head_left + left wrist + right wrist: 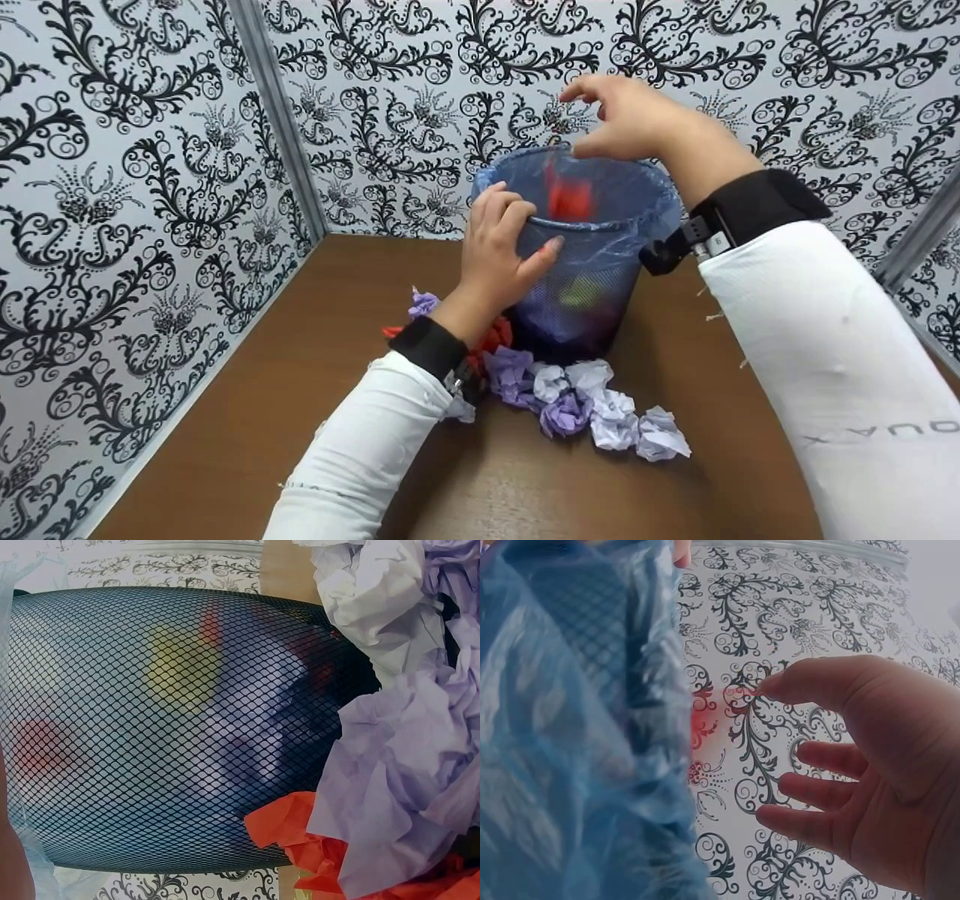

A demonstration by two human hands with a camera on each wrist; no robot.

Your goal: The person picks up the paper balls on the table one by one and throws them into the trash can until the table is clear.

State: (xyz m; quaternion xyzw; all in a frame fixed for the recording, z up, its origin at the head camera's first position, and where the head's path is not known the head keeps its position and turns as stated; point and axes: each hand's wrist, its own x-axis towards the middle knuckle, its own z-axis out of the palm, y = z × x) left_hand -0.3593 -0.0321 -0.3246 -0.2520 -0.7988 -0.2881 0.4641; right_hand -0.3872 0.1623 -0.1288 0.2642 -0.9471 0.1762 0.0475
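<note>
A mesh wastebasket [577,262] lined with a thin blue plastic bag [645,217] stands upright on the table. At its near left rim my left hand [495,240] grips the edge, thumb on the outer wall. Above the far right rim my right hand [630,120] is raised, fingers and thumb spread apart with nothing between them. Blurred in mid-fall, a red crumpled paper ball [571,199] is at the basket's mouth, below the right hand. Through the mesh, a yellow crumpled paper [184,667] and other coloured paper show inside.
Several crumpled paper balls lie on the brown table [525,487] before the basket: white [660,435], purple [566,414] and red [495,337] ones. Part of this group hides behind my left wrist. Patterned wall panels [397,112] rise behind and at the left.
</note>
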